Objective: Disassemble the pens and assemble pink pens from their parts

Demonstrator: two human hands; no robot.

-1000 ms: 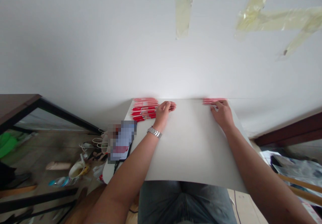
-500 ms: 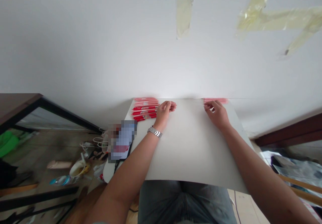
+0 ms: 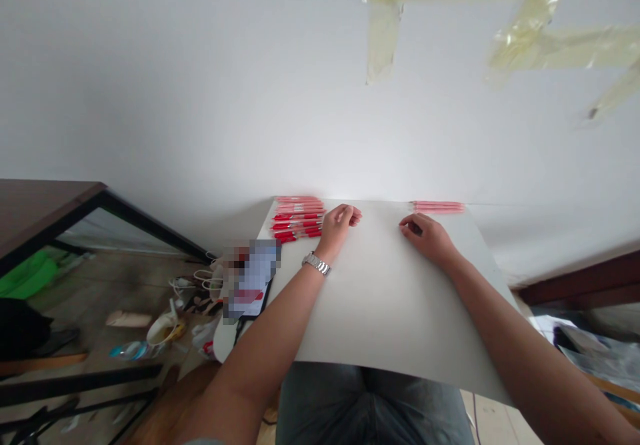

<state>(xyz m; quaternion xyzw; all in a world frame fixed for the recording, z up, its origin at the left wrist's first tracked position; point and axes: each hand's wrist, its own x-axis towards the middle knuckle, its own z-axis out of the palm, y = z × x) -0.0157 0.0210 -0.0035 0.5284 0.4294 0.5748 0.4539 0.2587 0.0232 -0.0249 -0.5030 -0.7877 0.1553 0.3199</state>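
Note:
My left hand [image 3: 342,222], with a metal watch [image 3: 317,263] on the wrist, rests on the white table beside a row of red pens [image 3: 299,226]. Its fingers are curled in, and whatever they may hold is hidden. Several slim pale-pink sticks [image 3: 300,203] lie parallel behind the red pens. My right hand [image 3: 424,235] is over the table's right half, thumb and fingers bent together; anything between them cannot be made out. Just behind it, apart from the fingers, lies a small bunch of thin pink sticks [image 3: 438,207] against the wall.
A phone [image 3: 255,278], partly pixelated, lies at the left edge of the white table [image 3: 385,298]. Yellowed tape [image 3: 383,38] sticks to the wall. A dark table [image 3: 50,211] stands at left, with a cup [image 3: 163,330] and a bottle [image 3: 133,350] on the floor.
My right hand has drawn away from the pink sticks, toward me and slightly left. My left hand stays by the red pens. The whole view has shifted a little.

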